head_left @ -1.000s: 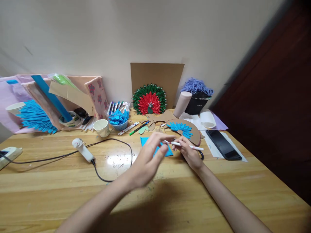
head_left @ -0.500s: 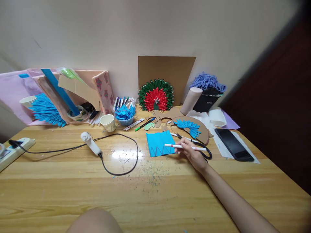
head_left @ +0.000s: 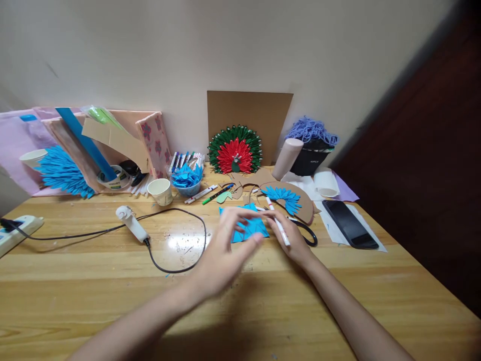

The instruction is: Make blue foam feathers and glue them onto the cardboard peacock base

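Two hands over blue paper (head_left: 248, 228): right hand (head_left: 291, 240) gripping white marker (head_left: 278, 223), left hand (head_left: 225, 255) spread wide.

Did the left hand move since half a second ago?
Yes. The left hand was out of sight then; now it reaches forward over the table to the blue paper, close to the right hand holding the marker.

Over the wooden bench (head_left: 93, 281) the right hand (head_left: 291, 240) grips a white marker (head_left: 277, 223), tip pointing away. The left hand (head_left: 225, 250) hovers blurred, fingers (head_left: 240, 215) spread over a blue paper square (head_left: 248, 228). Black scissors (head_left: 308, 233) lie just beside; a phone (head_left: 349, 223) rests farther right.
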`<state>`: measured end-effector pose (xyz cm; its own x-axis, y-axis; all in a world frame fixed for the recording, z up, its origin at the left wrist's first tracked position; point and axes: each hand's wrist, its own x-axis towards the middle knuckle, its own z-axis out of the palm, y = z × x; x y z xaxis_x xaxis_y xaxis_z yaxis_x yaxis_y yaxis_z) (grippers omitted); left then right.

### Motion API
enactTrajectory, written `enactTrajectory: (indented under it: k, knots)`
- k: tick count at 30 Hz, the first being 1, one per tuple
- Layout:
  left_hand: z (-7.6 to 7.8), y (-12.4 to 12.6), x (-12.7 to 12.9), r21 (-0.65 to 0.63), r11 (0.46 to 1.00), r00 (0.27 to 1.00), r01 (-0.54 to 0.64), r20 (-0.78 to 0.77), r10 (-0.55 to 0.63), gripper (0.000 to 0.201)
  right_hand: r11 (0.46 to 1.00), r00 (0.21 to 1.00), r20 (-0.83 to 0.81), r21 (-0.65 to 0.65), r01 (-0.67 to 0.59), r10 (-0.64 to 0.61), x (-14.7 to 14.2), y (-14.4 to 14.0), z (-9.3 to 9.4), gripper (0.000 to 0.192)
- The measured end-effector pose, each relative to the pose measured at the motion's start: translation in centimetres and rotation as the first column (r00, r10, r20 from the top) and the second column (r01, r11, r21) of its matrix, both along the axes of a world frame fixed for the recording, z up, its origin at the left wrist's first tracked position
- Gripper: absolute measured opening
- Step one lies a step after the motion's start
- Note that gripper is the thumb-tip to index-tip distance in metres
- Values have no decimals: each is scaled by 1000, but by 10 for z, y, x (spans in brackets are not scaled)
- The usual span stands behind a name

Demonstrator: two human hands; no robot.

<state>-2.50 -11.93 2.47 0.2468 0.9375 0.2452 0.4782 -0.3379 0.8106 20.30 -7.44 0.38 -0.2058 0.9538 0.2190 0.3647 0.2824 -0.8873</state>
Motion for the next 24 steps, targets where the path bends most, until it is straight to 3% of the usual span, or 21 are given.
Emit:
enactTrajectory:
  k: [2, 6, 10, 15, 17, 19, 21, 24]
  knots:
    - [-8, 26, 9, -45, 984, 981, -171, -96, 166, 39, 997, 990, 138, 71, 0, -10, -1, -1, -1, 25]
    - [-31, 58, 17, -8, 948, 908, -319, -287, 304, 59, 995, 983, 182, 84, -54, 38, -6, -2, -5, 21]
    - [-38, 71, 15, -111, 944, 924, -312, -268, 274, 54, 994, 984, 169, 84, -75, 59, -7, -4, -6, 22]
    - [-29, 83, 2, -362, 911, 961, -199, -256, 108, 15, 982, 989, 124, 181, 61, -84, -6, 4, 1, 24]
    - [-27, 85, -2, -376, 909, 963, -177, -257, 81, 13, 965, 980, 169, 256, 59, -105, -14, 21, 11, 23]
    - [-25, 85, -4, -374, 910, 963, -178, -257, 83, 14, 959, 942, 322, 285, 0, -95, -32, 47, 23, 23]
    - [-23, 83, -6, -370, 914, 965, -168, -253, 75, 13, 980, 848, 528, 189, -60, -50, -59, 78, 34, 23]
    - [-16, 81, -8, -356, 925, 972, -133, -228, 52, 10, 991, 812, 584, 108, -82, 4, -104, 117, 42, 12]
